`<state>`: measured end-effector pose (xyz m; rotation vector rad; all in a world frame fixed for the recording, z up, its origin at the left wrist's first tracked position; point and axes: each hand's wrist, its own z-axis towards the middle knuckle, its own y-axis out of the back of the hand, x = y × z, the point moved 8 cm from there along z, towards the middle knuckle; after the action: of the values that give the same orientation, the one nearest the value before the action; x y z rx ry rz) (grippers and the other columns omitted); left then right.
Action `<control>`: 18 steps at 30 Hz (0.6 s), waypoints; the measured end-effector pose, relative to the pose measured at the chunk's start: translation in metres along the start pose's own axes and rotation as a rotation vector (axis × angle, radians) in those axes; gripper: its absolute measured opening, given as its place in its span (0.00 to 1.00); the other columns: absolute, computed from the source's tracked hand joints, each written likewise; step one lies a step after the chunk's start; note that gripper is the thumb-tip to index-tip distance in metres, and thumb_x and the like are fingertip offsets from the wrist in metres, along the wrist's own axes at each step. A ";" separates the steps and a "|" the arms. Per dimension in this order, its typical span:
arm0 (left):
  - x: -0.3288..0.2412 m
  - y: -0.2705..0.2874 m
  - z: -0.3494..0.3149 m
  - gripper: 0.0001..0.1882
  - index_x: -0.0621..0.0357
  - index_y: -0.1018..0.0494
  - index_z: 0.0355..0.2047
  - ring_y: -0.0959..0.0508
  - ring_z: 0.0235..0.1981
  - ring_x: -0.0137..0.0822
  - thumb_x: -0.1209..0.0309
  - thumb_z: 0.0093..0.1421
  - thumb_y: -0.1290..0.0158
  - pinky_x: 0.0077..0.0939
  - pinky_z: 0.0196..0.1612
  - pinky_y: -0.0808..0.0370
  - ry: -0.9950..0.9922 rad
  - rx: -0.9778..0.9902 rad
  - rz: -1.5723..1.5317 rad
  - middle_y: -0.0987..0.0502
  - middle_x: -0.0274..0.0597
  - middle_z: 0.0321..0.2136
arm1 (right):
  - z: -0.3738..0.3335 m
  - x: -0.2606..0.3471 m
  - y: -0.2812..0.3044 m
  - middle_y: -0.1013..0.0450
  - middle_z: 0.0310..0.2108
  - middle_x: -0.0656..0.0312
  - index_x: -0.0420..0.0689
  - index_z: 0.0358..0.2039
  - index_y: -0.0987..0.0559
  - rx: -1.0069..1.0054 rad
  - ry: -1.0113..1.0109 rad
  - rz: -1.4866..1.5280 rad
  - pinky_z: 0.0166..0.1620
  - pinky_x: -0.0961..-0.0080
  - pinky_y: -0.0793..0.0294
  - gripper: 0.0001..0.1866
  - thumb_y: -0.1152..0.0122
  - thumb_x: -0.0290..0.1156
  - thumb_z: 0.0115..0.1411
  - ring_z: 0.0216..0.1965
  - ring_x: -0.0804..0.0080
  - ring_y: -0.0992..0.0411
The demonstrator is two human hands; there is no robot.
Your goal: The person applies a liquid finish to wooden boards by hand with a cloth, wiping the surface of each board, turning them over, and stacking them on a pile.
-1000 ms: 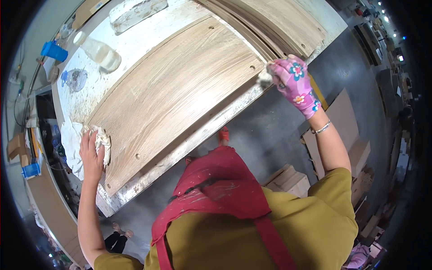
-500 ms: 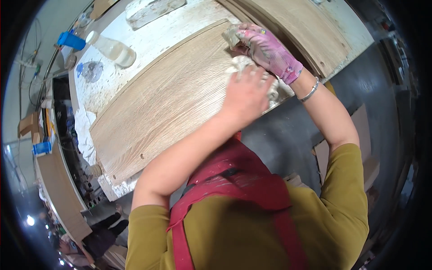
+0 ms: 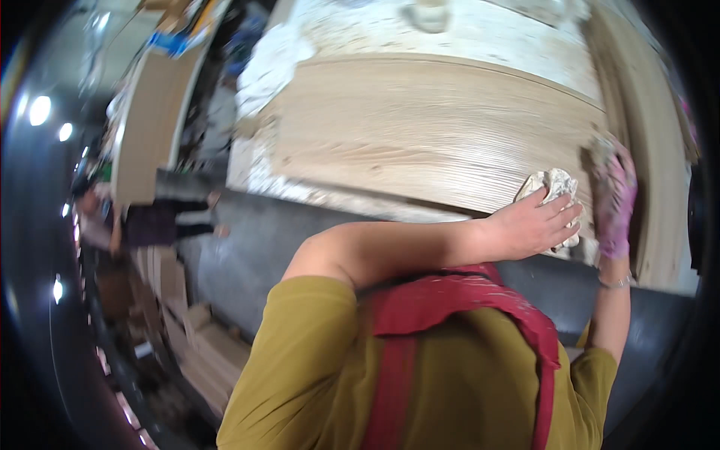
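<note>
A wide wood-grain board lies flat on a white, paint-spattered table. At its near right corner, my bare left hand presses on a crumpled whitish cloth, fingers bent over it. My right hand wears a stained pink glove and reaches up along the board's right end. Its fingers are closed around a greyish, wadded piece, blurred, whose kind I cannot make out. A bracelet rings the right wrist.
More boards stand at the table's right side. Toward the far edge is a pale container, partly cut off. White crumpled material hangs at the left corner. Off to the left are another person, a wood-topped bench and stacked cardboard.
My view has swung round, so the board now lies nearly level across it. My left hand and cloth have moved away from the right hand, nearer the board's front edge.
</note>
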<state>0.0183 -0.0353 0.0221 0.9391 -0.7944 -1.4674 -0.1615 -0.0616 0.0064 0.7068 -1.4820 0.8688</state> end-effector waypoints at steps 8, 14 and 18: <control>0.077 0.082 -0.181 0.25 0.51 0.40 0.59 0.40 0.62 0.43 0.69 0.59 0.60 0.43 0.48 0.28 0.428 0.264 0.172 0.44 0.42 0.63 | 0.014 -0.019 0.005 0.32 0.51 0.60 0.37 0.56 0.34 0.108 0.095 -0.123 0.46 0.88 0.36 0.23 0.51 0.33 0.62 0.47 0.79 0.31; 0.113 0.139 -0.292 0.25 0.49 0.36 0.56 0.33 0.58 0.42 0.74 0.57 0.57 0.42 0.49 0.31 0.715 0.205 0.400 0.38 0.38 0.60 | 0.018 -0.020 0.010 0.32 0.50 0.61 0.36 0.56 0.35 0.101 0.093 -0.141 0.46 0.87 0.36 0.23 0.51 0.33 0.62 0.47 0.77 0.31; 0.137 0.197 -0.357 0.22 0.56 0.32 0.51 0.30 0.53 0.48 0.78 0.54 0.56 0.35 0.50 0.31 0.839 -0.018 0.466 0.31 0.46 0.52 | 0.015 -0.016 0.010 0.33 0.51 0.61 0.35 0.54 0.34 0.059 0.107 -0.086 0.48 0.85 0.36 0.23 0.49 0.33 0.61 0.49 0.77 0.32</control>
<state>0.4237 -0.1791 0.0212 1.1348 -0.3293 -0.5765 -0.1759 -0.0697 -0.0106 0.7505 -1.3261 0.8740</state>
